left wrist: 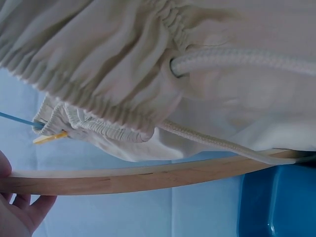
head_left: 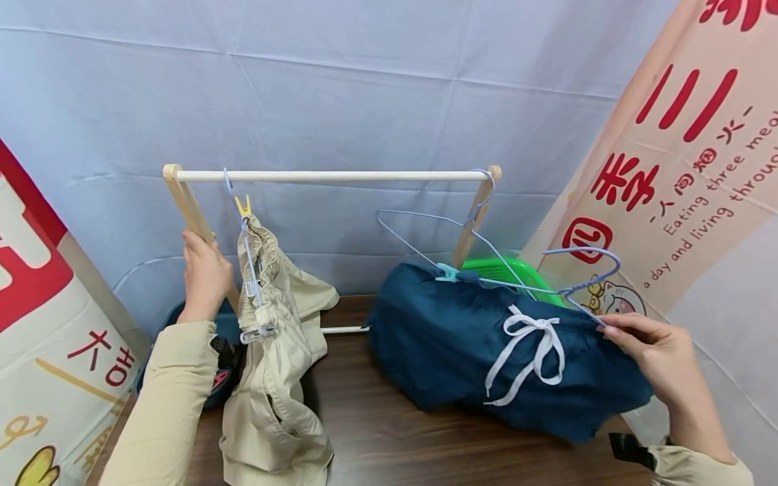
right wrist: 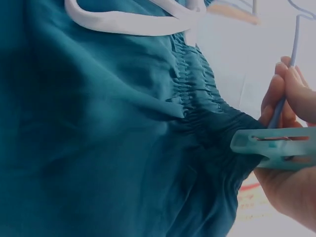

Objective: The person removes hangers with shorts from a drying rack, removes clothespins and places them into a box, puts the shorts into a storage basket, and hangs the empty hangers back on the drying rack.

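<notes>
My left hand grips the left wooden post of a small clothes rack, thumb on one side and fingers on the other. Beside it, beige trousers hang from the rack's white rod on a blue hanger, held by a yellow clothespin. My right hand pinches one arm of a blue wire hanger. Dark blue shorts with a white drawstring bow are clipped to this hanger by light blue clothespins. Another blue hanger hangs at the rod's right end, behind the shorts.
A green basket stands behind the shorts at the right. On the left, a dark blue basin sits behind the left forearm. The rack's lower white bar crosses above the brown wooden table.
</notes>
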{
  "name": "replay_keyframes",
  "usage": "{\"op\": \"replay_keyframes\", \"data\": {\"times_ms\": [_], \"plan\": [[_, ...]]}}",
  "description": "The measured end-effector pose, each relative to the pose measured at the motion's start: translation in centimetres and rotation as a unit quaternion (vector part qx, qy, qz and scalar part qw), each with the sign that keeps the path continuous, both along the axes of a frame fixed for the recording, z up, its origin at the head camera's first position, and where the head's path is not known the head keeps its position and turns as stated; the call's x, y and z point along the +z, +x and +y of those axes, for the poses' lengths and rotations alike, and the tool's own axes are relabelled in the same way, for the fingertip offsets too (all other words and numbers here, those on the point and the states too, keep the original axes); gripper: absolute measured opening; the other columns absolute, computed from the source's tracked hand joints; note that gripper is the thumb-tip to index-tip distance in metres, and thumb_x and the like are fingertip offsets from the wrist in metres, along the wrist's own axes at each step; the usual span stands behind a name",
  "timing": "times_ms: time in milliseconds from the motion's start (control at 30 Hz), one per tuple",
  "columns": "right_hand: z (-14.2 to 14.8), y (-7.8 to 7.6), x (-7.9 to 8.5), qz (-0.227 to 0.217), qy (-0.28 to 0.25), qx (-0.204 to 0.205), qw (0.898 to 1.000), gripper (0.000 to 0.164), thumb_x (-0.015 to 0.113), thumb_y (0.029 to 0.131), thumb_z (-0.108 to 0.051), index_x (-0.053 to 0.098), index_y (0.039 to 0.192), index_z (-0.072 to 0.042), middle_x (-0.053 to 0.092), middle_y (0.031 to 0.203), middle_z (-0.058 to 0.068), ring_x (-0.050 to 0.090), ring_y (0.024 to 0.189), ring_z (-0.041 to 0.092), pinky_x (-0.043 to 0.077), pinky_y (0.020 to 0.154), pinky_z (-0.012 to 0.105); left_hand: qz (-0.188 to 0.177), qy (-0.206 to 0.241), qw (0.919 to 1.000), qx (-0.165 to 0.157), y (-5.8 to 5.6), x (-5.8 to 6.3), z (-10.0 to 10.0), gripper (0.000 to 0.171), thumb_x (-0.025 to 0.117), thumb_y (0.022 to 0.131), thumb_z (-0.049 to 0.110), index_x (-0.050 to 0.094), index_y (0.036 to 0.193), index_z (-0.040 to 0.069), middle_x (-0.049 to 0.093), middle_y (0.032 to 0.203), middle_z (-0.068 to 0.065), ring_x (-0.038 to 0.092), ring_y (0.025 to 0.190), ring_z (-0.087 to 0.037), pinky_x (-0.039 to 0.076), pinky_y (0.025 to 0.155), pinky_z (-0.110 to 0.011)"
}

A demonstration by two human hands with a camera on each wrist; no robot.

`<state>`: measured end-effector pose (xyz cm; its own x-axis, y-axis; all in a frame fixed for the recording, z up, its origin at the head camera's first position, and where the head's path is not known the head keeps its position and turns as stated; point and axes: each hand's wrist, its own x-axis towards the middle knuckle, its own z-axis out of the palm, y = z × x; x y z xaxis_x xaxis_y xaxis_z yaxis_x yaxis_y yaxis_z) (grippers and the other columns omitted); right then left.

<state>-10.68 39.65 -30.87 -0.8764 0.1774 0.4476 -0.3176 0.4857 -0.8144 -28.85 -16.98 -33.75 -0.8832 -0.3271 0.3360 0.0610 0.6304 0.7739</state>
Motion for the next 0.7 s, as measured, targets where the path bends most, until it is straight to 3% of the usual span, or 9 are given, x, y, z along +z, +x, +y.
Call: {"op": "replay_keyframes", "data": {"times_ms": [233, 467, 700], "plan": [[3.9, 0.3, -1.6, -0.06, -0.028, 0.0, 0.998, 0.033, 0.058, 0.09, 0.005, 0.078, 0.092, -0.021, 0.07, 0.081, -0.026, 0.059, 0.083, -0.015, 0.045, 0.068, 0.001, -0.007, -0.002, 1.0, -0.004, 0.0, 0.0, 0.0, 0.053, 0.022, 0.103, 0.017, 0.001, 0.148, 0.0, 0.029, 0.138, -0.035, 0.04, 0.121, -0.052, 0.037, 0.09, -0.066], [8.5, -0.9, -5.2, -0.135, 0.058, -0.038, 0.988, 0.016, 0.063, 0.092, -0.014, 0.076, 0.102, -0.017, 0.066, 0.084, -0.035, 0.055, 0.083, -0.019, 0.043, 0.069, 0.001, -0.001, -0.005, 1.0, 0.003, 0.0, -0.2, 0.0, 0.052, 0.023, 0.103, 0.017, 0.004, 0.147, -0.001, 0.031, 0.136, -0.035, 0.04, 0.121, -0.052, 0.037, 0.091, -0.066], [7.3, -0.2, -4.5, -0.182, 0.044, -0.01, 0.982, 0.022, 0.06, 0.093, -0.008, 0.077, 0.094, -0.022, 0.064, 0.087, -0.036, 0.053, 0.083, -0.022, 0.043, 0.067, 0.001, -0.009, -0.006, 0.9999, 0.0, 0.1, -0.1, 0.0, 0.053, 0.022, 0.103, 0.017, 0.001, 0.148, -0.001, 0.03, 0.138, -0.036, 0.039, 0.122, -0.051, 0.037, 0.091, -0.066]]}}
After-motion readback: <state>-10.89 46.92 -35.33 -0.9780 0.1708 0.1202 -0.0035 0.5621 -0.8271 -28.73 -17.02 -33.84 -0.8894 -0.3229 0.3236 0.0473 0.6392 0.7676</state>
